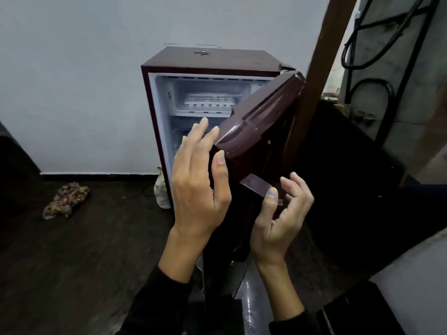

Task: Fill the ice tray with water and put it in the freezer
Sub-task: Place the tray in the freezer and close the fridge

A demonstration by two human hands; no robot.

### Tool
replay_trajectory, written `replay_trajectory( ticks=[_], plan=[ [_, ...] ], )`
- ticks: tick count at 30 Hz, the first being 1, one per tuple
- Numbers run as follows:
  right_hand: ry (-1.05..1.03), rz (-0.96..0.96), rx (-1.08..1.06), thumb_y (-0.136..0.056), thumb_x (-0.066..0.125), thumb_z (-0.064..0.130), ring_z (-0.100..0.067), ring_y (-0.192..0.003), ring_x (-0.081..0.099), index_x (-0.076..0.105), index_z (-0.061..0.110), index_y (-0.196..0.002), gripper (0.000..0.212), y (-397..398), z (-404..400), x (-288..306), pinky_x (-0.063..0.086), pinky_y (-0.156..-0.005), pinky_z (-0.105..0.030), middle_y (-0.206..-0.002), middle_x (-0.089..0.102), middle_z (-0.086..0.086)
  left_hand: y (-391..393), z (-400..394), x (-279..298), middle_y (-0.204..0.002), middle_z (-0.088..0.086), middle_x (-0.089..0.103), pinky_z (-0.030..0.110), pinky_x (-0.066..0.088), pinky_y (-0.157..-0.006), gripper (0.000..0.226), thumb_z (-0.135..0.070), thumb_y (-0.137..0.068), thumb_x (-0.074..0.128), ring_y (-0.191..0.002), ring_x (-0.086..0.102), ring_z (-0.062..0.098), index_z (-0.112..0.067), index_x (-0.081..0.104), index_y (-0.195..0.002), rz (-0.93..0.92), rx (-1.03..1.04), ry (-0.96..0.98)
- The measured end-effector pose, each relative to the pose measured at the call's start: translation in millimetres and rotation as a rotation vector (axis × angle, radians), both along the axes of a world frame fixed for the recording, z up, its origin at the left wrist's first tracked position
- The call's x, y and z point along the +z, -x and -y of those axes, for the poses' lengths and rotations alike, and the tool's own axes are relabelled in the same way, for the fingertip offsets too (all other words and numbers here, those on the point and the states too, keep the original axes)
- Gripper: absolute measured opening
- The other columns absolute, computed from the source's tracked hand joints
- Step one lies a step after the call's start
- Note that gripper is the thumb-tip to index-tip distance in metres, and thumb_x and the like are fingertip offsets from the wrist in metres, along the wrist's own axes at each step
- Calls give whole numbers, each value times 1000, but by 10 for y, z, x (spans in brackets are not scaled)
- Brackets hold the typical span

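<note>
L hand (197,182) open, fingers straight, laid along free edge of the fridge door (260,131), thumb on its front face. R hand (281,213) relaxed, fingers loosely curled, holding nothing, just beside door handle (257,187); can't tell if touching.

Maroon fridge (210,65) stands at 12 o'clock from hands, against pale wall, door partly open, swung toward 2 o'clock. Freezer compartment (208,95) at top of cabinet, open to view. White ice tray (209,100) sits inside it, on freezer floor; water level not readable.

Dark floor (84,250). Crumpled patterned cloth (66,199) at 9 o'clock, well apart from fridge. White bag (161,192) at fridge's base, L side. Small keys (201,53) on fridge top.
</note>
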State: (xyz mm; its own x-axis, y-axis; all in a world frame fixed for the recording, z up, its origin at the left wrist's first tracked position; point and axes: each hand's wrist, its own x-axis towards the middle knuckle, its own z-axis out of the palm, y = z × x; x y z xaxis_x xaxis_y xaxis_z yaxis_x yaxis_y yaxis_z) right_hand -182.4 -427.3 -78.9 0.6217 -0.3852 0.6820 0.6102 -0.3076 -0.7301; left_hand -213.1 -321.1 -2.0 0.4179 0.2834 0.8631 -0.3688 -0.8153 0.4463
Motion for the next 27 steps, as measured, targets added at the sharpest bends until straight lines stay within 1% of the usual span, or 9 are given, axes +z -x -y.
replay_trajectory(
  ticks=[2,5,6,10,12,14,18,23,27],
  plan=[
    [-11,-52,79,-96,46,27,-24,-115,55,55,2,-116,33,-124,-242,-62,48,-92,-47,-129,48,1,-86,-203,-10,-135,19,53,53,42,-101,34,-13,-97,42,-130,47,30,3,59,-122,2,34,-57],
    [-16,-93,145,-98,38,44,-5,-110,54,56,0,-114,51,-237,-632,-120,43,-92,-17,-120,56,-4,-226,-546,-63,-138,20,51,52,39,-105,32,-9,-95,44,-134,42,33,1,61,-121,-28,103,-131],
    [-14,-110,170,-98,34,50,0,-106,54,57,1,-115,58,-259,-762,-126,41,-89,-12,-116,59,-4,-272,-669,-84,-140,20,49,52,38,-106,32,-7,-95,45,-136,40,34,2,60,-122,-45,127,-150],
    [-10,-133,264,-96,28,60,11,-92,55,58,3,-113,66,-382,-1249,-180,39,-78,-3,-100,60,7,-455,-1126,-108,-145,20,42,49,32,-112,38,-4,-93,44,-140,32,34,1,54,-130,-107,201,-207],
    [-20,-135,298,-95,29,62,14,-87,56,56,4,-114,67,-454,-1474,-214,39,-74,-2,-95,58,17,-572,-1334,-89,-145,19,44,48,31,-113,39,-7,-94,43,-140,33,33,2,53,-131,-123,223,-260],
    [-19,-151,329,-93,30,65,11,-83,58,55,5,-115,68,-531,-1678,-249,40,-71,-4,-92,58,21,-702,-1548,-66,-143,17,47,47,30,-114,40,-10,-95,41,-139,35,33,3,53,-131,-146,259,-325],
    [-13,-186,403,-91,36,66,2,-90,63,55,8,-119,67,-763,-2039,-274,46,-74,-10,-99,63,18,-990,-1967,-31,-142,18,48,46,27,-115,44,-14,-94,38,-138,37,33,3,51,-132,-196,332,-431],
    [23,-252,449,-90,47,59,-6,-104,64,54,10,-123,60,-1089,-2431,-260,53,-87,-27,-111,67,4,-1354,-2361,-69,-145,20,44,47,27,-115,48,-15,-93,34,-139,35,33,3,47,-136,-255,317,-481],
    [70,-302,469,-89,51,55,-8,-105,64,54,11,-124,56,-1345,-2669,-222,52,-90,-26,-111,68,2,-1638,-2581,-111,-148,21,39,47,27,-115,51,-16,-94,32,-141,31,34,4,41,-139,-295,293,-477]
  ],
)
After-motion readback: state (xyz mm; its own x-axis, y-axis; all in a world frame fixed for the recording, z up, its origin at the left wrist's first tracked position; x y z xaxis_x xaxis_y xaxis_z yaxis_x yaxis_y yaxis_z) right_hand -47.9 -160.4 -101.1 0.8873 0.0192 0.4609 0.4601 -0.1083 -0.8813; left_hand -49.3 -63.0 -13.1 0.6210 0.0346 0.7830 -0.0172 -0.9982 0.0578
